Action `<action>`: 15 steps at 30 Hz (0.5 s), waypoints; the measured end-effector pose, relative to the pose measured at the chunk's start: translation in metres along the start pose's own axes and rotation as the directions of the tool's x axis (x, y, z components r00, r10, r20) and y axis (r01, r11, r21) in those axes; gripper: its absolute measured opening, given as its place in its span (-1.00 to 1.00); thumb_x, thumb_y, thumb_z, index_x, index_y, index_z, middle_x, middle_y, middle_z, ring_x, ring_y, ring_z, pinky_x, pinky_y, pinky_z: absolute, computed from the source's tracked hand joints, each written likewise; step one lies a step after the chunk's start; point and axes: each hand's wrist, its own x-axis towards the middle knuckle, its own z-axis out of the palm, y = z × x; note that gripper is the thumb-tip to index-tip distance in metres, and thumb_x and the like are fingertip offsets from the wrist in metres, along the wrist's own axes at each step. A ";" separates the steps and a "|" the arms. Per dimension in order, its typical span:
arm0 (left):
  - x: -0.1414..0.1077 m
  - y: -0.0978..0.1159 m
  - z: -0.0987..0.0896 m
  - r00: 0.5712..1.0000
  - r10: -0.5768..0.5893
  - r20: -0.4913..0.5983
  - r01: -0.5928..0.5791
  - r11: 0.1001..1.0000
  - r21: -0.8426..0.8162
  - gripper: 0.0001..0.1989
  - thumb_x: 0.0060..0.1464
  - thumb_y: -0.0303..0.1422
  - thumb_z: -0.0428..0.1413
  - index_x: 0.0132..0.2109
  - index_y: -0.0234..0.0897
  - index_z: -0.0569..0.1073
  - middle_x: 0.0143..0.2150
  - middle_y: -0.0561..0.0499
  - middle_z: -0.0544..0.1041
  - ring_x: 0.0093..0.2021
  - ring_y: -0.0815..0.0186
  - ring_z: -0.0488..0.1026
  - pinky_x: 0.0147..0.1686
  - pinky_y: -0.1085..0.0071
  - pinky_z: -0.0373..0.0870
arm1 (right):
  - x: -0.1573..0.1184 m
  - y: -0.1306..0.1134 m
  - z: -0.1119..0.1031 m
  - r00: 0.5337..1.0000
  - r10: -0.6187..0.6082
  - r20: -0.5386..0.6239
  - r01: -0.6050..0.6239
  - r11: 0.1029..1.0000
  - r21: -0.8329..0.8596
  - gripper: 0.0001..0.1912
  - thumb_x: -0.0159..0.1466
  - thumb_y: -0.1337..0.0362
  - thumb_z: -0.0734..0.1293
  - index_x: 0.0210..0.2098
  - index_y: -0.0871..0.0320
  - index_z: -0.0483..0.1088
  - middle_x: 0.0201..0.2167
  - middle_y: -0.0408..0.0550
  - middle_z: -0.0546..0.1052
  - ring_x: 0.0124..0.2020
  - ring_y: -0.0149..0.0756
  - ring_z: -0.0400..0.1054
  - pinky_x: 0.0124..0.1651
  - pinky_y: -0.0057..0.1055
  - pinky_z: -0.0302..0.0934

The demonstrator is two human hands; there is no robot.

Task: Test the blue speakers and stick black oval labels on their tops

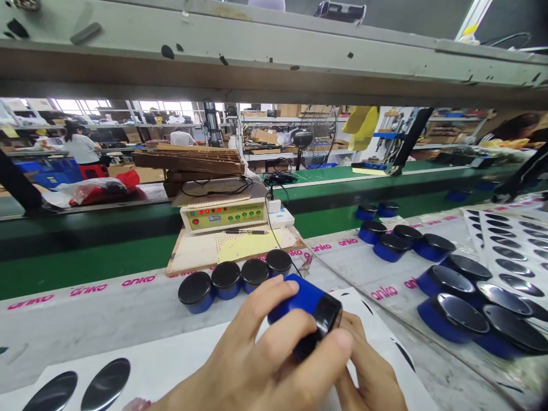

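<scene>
My left hand (265, 354) is wrapped round a blue cylindrical device with a black end (306, 308), which lies tilted in front of me. My right hand (368, 365) is at the black end, its fingertips partly hidden behind the device and my left fingers. Beneath the hands spreads a white sheet of oval black stickers (106, 383). Just beyond them stands a short row of blue devices with black tops (226, 279). A larger group of such devices (456, 314) stands to the right.
Sheets of glossy black ovals (509, 251) lie at the far right. Behind the row, a tester box with lit red lamps (226, 214) sits on a board, cardboard (188, 160) stacked on it. A green conveyor belt (334, 214) crosses behind. Overhead runs a shelf beam (257, 43).
</scene>
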 end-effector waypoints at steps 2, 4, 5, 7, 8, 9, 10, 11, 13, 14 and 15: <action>0.001 0.003 -0.001 0.999 0.030 -0.034 -0.031 0.999 -0.009 -0.78 0.13 -0.59 0.04 -0.10 -0.27 0.44 -0.21 0.02 0.28 -0.03 0.32 0.34 0.23 0.20 0.28 | -0.001 -0.001 0.002 0.999 -0.020 -0.040 0.020 1.000 0.007 -0.81 0.36 0.38 0.12 -0.12 0.09 0.31 -0.45 -0.07 0.40 -0.38 -0.23 0.33 -0.28 -0.33 0.29; 0.001 0.004 0.000 0.999 0.035 -0.039 -0.036 0.999 -0.016 -0.78 0.13 -0.62 0.03 -0.17 -0.26 0.46 -0.27 0.05 0.30 -0.10 0.37 0.35 0.24 0.20 0.24 | -0.002 -0.001 0.003 0.997 -0.034 -0.065 0.034 0.999 -0.008 -0.79 0.37 0.38 0.10 -0.12 0.09 0.32 -0.47 -0.08 0.40 -0.43 -0.24 0.33 -0.31 -0.33 0.27; 0.001 0.004 0.000 0.999 0.031 -0.027 -0.032 0.999 -0.018 -0.77 0.14 -0.62 0.02 -0.18 -0.24 0.47 -0.30 0.06 0.32 -0.13 0.38 0.36 0.25 0.19 0.23 | -0.002 -0.001 0.004 0.997 -0.046 -0.066 0.045 0.999 -0.019 -0.78 0.36 0.38 0.10 -0.14 0.09 0.33 -0.48 -0.08 0.40 -0.46 -0.25 0.33 -0.33 -0.33 0.27; 0.001 0.004 -0.001 0.999 0.036 0.012 -0.036 0.999 -0.007 -0.77 0.19 -0.59 -0.02 -0.18 -0.23 0.47 -0.33 0.07 0.36 -0.19 0.39 0.37 0.22 0.19 0.26 | -0.004 0.002 0.005 0.996 -0.072 -0.050 0.070 0.997 -0.034 -0.80 0.35 0.37 0.10 -0.24 0.08 0.34 -0.51 -0.11 0.40 -0.51 -0.28 0.31 -0.35 -0.32 0.26; 0.002 0.003 -0.001 0.998 0.047 0.033 -0.047 0.999 0.004 -0.77 0.20 -0.57 -0.03 -0.17 -0.22 0.47 -0.33 0.06 0.37 -0.22 0.39 0.38 0.19 0.20 0.29 | -0.005 0.003 0.005 0.996 -0.082 -0.042 0.081 0.996 -0.037 -0.80 0.35 0.37 0.11 -0.31 0.07 0.33 -0.53 -0.13 0.39 -0.54 -0.29 0.29 -0.35 -0.31 0.26; 0.002 0.003 -0.002 0.997 0.060 0.051 -0.061 0.998 0.016 -0.78 0.21 -0.55 -0.03 -0.17 -0.22 0.47 -0.32 0.06 0.39 -0.24 0.39 0.38 0.16 0.21 0.32 | -0.006 0.004 0.005 0.996 -0.087 -0.037 0.085 0.996 -0.037 -0.79 0.34 0.38 0.12 -0.37 0.07 0.31 -0.56 -0.15 0.37 -0.56 -0.31 0.27 -0.35 -0.30 0.26; 0.002 0.002 -0.002 0.995 0.073 0.062 -0.074 0.997 0.027 -0.79 0.20 -0.55 -0.02 -0.18 -0.22 0.48 -0.32 0.06 0.39 -0.27 0.39 0.39 0.13 0.22 0.35 | -0.007 0.004 0.006 0.996 -0.085 -0.039 0.083 0.996 -0.036 -0.78 0.33 0.40 0.12 -0.41 0.07 0.29 -0.59 -0.17 0.34 -0.58 -0.32 0.26 -0.34 -0.30 0.25; 0.002 0.002 -0.003 0.994 0.084 0.069 -0.086 0.996 0.033 -0.80 0.18 -0.57 0.00 -0.19 -0.23 0.48 -0.31 0.06 0.39 -0.29 0.40 0.38 0.12 0.22 0.36 | -0.008 0.004 0.005 0.996 -0.080 -0.049 0.078 0.996 -0.037 -0.76 0.33 0.41 0.12 -0.43 0.07 0.27 -0.60 -0.18 0.33 -0.58 -0.33 0.24 -0.34 -0.30 0.25; 0.002 0.001 -0.003 0.994 0.083 0.067 -0.085 0.996 0.028 -0.82 0.13 -0.59 0.05 -0.23 -0.24 0.47 -0.30 0.07 0.39 -0.32 0.42 0.38 0.14 0.21 0.34 | -0.009 0.003 0.004 0.997 -0.062 -0.048 0.060 0.997 -0.051 -0.78 0.32 0.45 0.13 -0.39 0.08 0.28 -0.60 -0.19 0.31 -0.57 -0.33 0.23 -0.33 -0.31 0.24; 0.002 0.001 -0.004 0.996 0.068 0.061 -0.068 0.998 0.013 -0.84 0.12 -0.58 0.07 -0.23 -0.25 0.45 -0.29 0.07 0.38 -0.32 0.42 0.38 0.15 0.20 0.32 | -0.009 0.002 0.002 0.997 -0.061 -0.050 0.058 0.997 -0.058 -0.80 0.31 0.46 0.14 -0.37 0.09 0.28 -0.59 -0.19 0.31 -0.56 -0.33 0.23 -0.33 -0.32 0.23; 0.001 0.000 -0.004 0.997 0.039 0.063 -0.038 0.999 -0.012 -0.86 0.11 -0.55 0.09 -0.21 -0.25 0.44 -0.29 0.06 0.38 -0.30 0.40 0.39 0.15 0.20 0.33 | -0.009 0.002 0.001 0.997 -0.069 -0.045 0.066 0.996 -0.062 -0.82 0.31 0.47 0.15 -0.35 0.11 0.28 -0.58 -0.18 0.31 -0.55 -0.33 0.23 -0.32 -0.31 0.22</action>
